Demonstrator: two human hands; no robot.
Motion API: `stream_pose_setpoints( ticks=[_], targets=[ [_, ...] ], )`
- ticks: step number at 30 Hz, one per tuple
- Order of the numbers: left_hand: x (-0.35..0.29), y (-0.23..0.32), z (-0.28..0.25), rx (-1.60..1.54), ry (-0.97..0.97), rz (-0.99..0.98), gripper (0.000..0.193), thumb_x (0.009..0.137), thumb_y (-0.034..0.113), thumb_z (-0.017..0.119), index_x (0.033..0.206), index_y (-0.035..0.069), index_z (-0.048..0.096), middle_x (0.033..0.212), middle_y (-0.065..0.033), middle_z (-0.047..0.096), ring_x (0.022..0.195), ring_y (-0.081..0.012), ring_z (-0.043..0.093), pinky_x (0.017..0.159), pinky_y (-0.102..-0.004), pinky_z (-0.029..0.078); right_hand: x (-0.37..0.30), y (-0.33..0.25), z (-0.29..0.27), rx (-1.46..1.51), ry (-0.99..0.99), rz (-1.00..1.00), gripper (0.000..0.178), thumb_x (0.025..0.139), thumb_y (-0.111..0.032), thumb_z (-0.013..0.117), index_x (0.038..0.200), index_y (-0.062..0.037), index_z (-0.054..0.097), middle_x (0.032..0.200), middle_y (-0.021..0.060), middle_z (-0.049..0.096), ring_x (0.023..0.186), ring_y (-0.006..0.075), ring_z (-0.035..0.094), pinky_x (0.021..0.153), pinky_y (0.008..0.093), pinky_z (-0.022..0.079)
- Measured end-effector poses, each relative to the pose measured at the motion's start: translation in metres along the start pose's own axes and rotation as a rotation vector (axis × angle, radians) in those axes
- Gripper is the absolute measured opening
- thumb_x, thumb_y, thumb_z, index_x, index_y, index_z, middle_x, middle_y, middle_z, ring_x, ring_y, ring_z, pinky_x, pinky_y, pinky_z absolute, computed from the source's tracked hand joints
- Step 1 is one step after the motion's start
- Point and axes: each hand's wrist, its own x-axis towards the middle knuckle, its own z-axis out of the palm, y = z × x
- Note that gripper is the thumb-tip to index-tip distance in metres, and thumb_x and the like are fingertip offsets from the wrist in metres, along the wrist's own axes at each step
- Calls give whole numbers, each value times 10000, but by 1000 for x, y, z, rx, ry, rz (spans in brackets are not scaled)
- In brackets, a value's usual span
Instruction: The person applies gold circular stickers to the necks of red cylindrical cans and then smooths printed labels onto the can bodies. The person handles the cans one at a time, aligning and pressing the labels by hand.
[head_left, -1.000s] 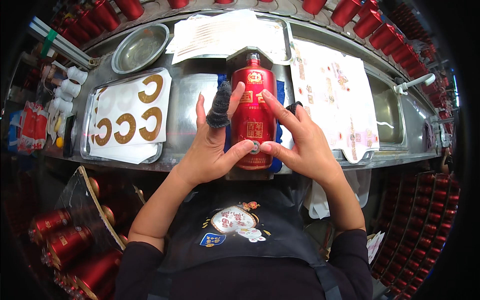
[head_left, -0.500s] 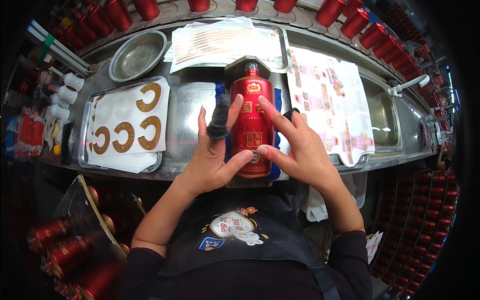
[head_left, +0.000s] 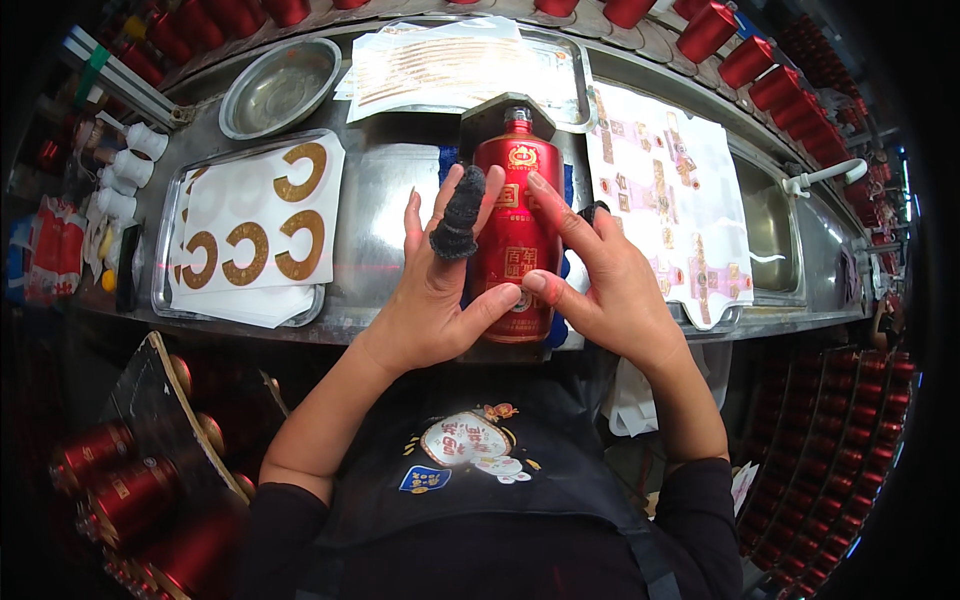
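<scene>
A glossy red bottle (head_left: 518,232) with gold markings lies on its back in front of me, neck pointing away. My left hand (head_left: 418,300) is at its left side, fingers spread, the thumb against the bottle's lower front. A black knitted sleeve (head_left: 458,220) covers one left finger. On the other side my right hand (head_left: 618,295) has its fingers apart, index fingertip on the upper front and thumb lower down near the left thumb. Another dark sleeve shows partly on a right finger. Blue cloth (head_left: 568,190) shows beneath the bottle.
Left stands a metal tray (head_left: 163,270) with sheets of gold C-shaped decals (head_left: 301,245), a metal bowl (head_left: 280,90) behind it. Decal sheets (head_left: 440,65) lie at the back, more decal sheets (head_left: 665,200) on the right beside a sink (head_left: 770,220). Red bottles (head_left: 745,62) line the far edge.
The whole view has shifted a little. Both hands stay in nearly the same places on the bottle, with only slight finger movement.
</scene>
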Motion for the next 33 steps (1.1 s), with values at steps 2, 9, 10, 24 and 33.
stream_pose_setpoints(
  ticks=[2,9,10,24,33],
  targets=[
    [0,0,1,3,-49,-3,878,929,403,654,1615,131,178,1681,-108,228,1554,-399,115,1174,-674,-28,0,0,1,-35,-20,-2,787,865,-458,736,1565,-318,405,849,111,447,719,274,505,673,381,439],
    [-3,-1,2,38,-50,18,885,939,433,642,1620,154,150,1681,-98,237,1555,-392,117,1175,-673,-27,0,-1,2,-78,-28,-31,783,863,-452,737,1562,-321,410,848,114,454,712,268,511,669,380,439],
    [-3,-3,2,25,-34,24,880,946,436,634,1620,155,143,1681,-97,237,1555,-393,116,1176,-672,-27,0,-1,1,-60,-18,-29,785,862,-454,738,1562,-321,411,842,113,454,712,269,511,668,381,438],
    [-3,-25,2,-23,-55,0,1019,930,501,651,1634,127,17,1704,-148,103,1566,-391,55,1210,-607,-15,3,4,4,-62,1,-73,829,876,-462,725,1594,-271,355,855,119,494,734,276,510,688,387,434],
    [-14,-21,4,-463,-161,-136,1219,862,401,785,1610,58,-114,1693,-207,61,1566,-305,89,1250,-421,107,-4,27,13,379,32,-89,774,963,-325,659,1615,-129,292,1328,130,566,689,52,459,581,217,416]
  ],
)
